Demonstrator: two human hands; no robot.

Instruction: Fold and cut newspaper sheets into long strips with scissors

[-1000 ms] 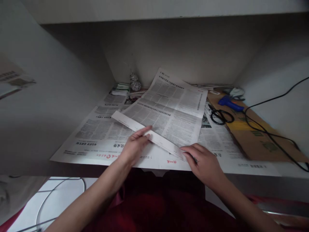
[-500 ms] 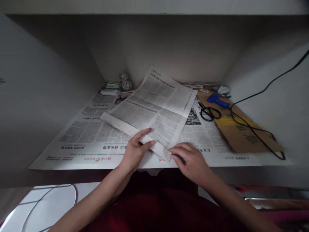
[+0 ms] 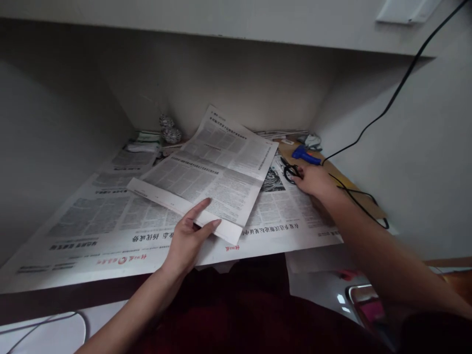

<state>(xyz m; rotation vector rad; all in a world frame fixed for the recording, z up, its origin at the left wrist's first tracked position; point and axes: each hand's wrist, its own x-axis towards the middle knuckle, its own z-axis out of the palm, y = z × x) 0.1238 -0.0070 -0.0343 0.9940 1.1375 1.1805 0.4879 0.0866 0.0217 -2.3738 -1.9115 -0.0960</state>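
A newspaper sheet (image 3: 221, 162) with its near edge folded over into a pale strip lies askew on a larger spread newspaper (image 3: 110, 211). My left hand (image 3: 188, 236) rests on the folded strip, thumb and index finger apart and pressing it down. Black-handled scissors (image 3: 291, 173) lie to the right of the sheet, and the fingers of my right hand (image 3: 313, 181) are closed round their handles. The blades point up and left, partly hidden.
A blue glue gun (image 3: 306, 156) lies on flat cardboard (image 3: 332, 169) behind my right hand. Its black cord (image 3: 383, 110) rises rightward. Twisted paper balls (image 3: 171, 132) and a white packet (image 3: 143, 143) stand at the back left. Walls enclose the sides.
My right hand has left the lower corner of the folded sheet and reached right to the scissors, taking hold of them. My left hand stays on the fold. The view has turned right.
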